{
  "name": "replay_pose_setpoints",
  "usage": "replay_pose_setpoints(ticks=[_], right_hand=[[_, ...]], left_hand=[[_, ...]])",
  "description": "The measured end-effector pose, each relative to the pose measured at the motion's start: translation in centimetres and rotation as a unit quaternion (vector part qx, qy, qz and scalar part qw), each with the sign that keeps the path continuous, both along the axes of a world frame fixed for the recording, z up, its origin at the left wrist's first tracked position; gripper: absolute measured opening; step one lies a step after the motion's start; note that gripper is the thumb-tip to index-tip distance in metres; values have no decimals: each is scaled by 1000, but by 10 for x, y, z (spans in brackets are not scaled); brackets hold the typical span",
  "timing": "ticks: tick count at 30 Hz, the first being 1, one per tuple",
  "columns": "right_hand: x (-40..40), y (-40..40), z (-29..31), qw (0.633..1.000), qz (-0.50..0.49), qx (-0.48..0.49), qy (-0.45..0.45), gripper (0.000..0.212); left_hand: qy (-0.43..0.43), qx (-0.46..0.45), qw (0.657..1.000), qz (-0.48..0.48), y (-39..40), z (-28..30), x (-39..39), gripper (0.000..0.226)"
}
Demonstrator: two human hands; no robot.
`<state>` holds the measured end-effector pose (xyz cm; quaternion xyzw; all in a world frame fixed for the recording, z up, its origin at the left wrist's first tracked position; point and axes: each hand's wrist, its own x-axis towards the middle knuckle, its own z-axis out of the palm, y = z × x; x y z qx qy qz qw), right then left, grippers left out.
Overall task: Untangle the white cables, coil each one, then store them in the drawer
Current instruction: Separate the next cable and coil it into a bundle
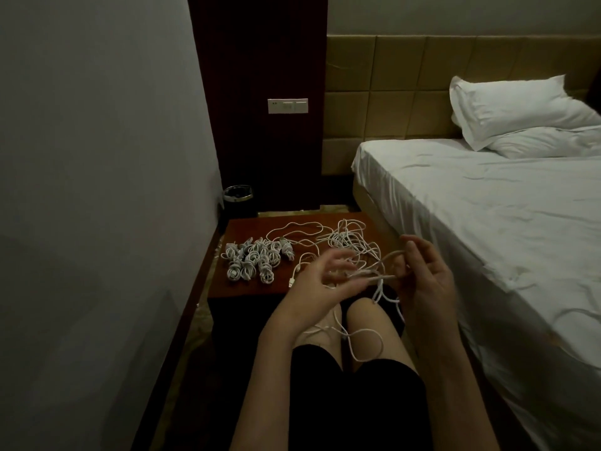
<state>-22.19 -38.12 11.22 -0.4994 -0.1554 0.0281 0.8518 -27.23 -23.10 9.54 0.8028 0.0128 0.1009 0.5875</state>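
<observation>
White cable (388, 255) btwn hands, no labels.

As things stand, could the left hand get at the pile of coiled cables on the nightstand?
Probably yes. The coiled cables lie on the near left part of the nightstand, just ahead and left of the left hand, with nothing between them. The hand is tangled in a loose white cable, which it would first have to let go.

Wooden nightstand (247, 288) carries coiled cables (253, 260) beside tangled cables (344, 239)
</observation>
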Motion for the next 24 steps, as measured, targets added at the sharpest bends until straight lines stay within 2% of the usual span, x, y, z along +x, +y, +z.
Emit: replay_pose_setpoints(ticks=[1,3,5,6,7,9,10,11,12,14,16,19,20,22,24], right_hand=[[-1,1,1,1000,8,18,0,12],[-2,3,2,999,6,39,4,15],[0,0,2,998,-22,57,9,10],[0,-1,1,997,-37,63,10,12],[0,-1,1,997,-49,64,9,15],[-3,2,0,997,-61,53,0,15],[-5,5,1,997,-63,47,-7,15],[-7,8,1,997,-67,47,-11,14],[-8,9,2,996,-73,55,-13,15],[-7,6,4,992,-93,81,-14,17],[-6,1,6,990,-109,86,-23,16],[-8,1,5,991,-113,52,-39,13],[-9,2,5,993,-104,35,-47,11],[-9,2,4,996,-74,-2,-57,6],[-8,-2,3,996,-56,-35,-61,16]], left_hand=[[3,21,1000,-6,-2,-1,1,31],[-4,9,1000,0,-1,-5,1,17],[-10,-94,996,3,1,-8,1,13],[-9,-198,980,8,2,-8,1,14],[-10,-326,945,10,4,-6,3,16],[-10,-562,827,2,4,-7,9,21],[-5,-637,771,1,3,-9,12,22],[3,-678,735,8,2,-14,14,21],[13,-692,721,22,2,-20,17,20],[42,-674,734,71,8,-34,18,26],[74,-604,781,141,16,-41,16,34],[101,-345,908,215,8,-33,13,30],[92,-259,936,220,5,-30,14,31],[70,-130,968,204,1,-26,14,41],[87,1,978,187,4,-22,13,49]])
